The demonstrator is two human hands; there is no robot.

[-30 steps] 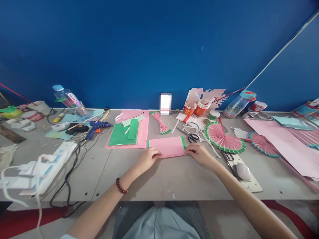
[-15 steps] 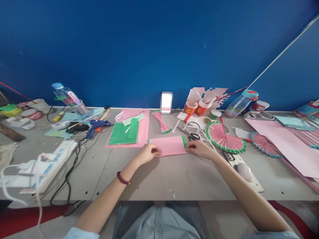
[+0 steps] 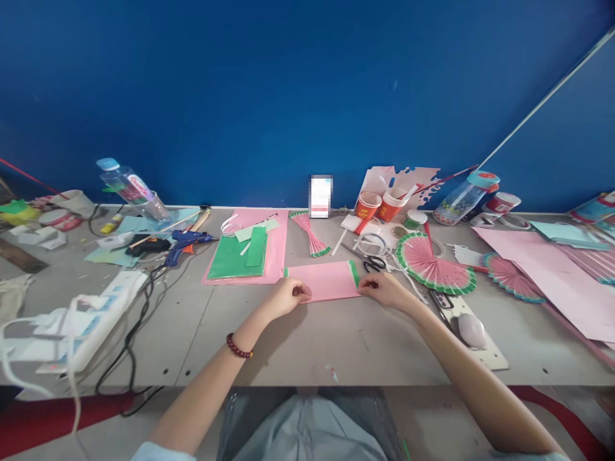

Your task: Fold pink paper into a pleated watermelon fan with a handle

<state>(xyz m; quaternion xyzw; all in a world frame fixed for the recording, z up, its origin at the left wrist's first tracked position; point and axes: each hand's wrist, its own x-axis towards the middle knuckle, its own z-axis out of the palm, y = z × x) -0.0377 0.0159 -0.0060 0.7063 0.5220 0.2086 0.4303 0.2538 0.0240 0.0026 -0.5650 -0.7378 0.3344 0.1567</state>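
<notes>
Head view: green-ended pink paper (image 3: 329,282) lay before us on the grey table (image 3: 307,352).
We pinched its near edge with our left hand (image 3: 287,299) and its near right corner with our right hand (image 3: 387,290), the scissors (image 3: 375,263) just beyond that hand.

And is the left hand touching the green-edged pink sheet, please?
Touching: the head view shows the left hand holding the pink sheet at its near edge.

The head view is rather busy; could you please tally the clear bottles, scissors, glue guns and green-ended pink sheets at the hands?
Green-ended pink sheet: 1
Left clear bottle and right clear bottle: 2
Scissors: 1
Glue gun: 1
Total: 5
</notes>
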